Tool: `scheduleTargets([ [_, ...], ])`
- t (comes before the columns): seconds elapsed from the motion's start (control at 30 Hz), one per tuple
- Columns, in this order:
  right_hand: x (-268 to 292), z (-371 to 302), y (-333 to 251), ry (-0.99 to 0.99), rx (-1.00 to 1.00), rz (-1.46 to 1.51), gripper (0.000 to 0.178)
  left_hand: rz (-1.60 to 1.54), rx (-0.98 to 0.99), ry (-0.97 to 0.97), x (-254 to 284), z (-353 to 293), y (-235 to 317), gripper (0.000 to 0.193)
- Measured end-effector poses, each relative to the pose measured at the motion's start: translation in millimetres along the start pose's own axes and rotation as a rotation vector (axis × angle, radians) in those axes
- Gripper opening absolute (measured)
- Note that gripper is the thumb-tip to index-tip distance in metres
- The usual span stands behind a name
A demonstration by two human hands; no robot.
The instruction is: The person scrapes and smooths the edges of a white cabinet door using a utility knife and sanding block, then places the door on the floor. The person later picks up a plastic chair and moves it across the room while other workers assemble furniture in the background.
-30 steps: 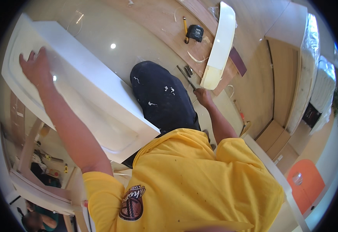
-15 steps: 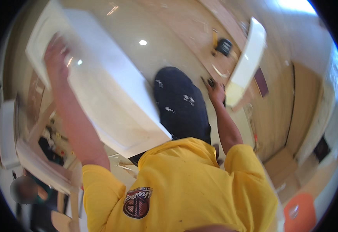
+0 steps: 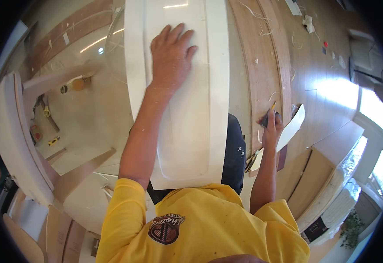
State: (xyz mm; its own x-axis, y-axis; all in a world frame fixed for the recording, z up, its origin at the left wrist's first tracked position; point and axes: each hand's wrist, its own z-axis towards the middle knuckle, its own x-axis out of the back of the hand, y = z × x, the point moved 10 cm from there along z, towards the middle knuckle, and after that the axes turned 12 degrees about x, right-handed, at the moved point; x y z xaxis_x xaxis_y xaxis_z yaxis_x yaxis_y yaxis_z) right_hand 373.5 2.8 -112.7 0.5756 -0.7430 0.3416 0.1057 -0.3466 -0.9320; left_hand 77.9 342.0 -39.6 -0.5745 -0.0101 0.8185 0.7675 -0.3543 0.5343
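Note:
A long white panel (image 3: 187, 127) with a raised border lies lengthwise in front of me, its near end against my yellow shirt. My left hand (image 3: 171, 57) rests flat on its upper part, fingers spread. To the right, my right hand (image 3: 272, 127) is closed around a small black object (image 3: 265, 119), which looks like a tape measure, with a short yellow strip sticking up beside it. This hand is over a brown wooden board (image 3: 261, 65). Dark tool ends (image 3: 250, 163) show beside my right wrist, partly hidden. A curved white piece (image 3: 291, 125) lies just right of that hand.
On the left stands an upturned white-and-wood furniture frame (image 3: 22, 136) with legs sticking out. A yellow-handled tool (image 3: 53, 140) and an orange-filled bottle (image 3: 76, 84) lie on the floor there. Cardboard-coloured boxes (image 3: 310, 179) stand at right.
The white panel has swung from a slant at the left to straight ahead, my left hand on it. My right hand has left a dark tool and now holds the black object.

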Motion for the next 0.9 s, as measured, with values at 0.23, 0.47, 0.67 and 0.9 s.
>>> scheduleTargets([
  [0.23, -214, 26, -199, -0.323, 0.406, -0.121, 0.028, -0.080, 0.105, -0.026, -6, -8, -2, 0.038],
  [0.47, -300, 72, -225, -0.185, 0.532, -0.401, 0.037, -0.171, 0.184, -0.027, -10, -2, -9, 0.036],
  [0.67, -307, 76, -225, -0.104, 0.537, -0.568, 0.034, -0.185, 0.196, -0.039, -4, 5, -7, 0.036],
  [0.9, -315, 64, -237, -0.085, 0.701, -0.772, 0.029, -0.239, 0.186, -0.109, -8, 11, -16, 0.033],
])
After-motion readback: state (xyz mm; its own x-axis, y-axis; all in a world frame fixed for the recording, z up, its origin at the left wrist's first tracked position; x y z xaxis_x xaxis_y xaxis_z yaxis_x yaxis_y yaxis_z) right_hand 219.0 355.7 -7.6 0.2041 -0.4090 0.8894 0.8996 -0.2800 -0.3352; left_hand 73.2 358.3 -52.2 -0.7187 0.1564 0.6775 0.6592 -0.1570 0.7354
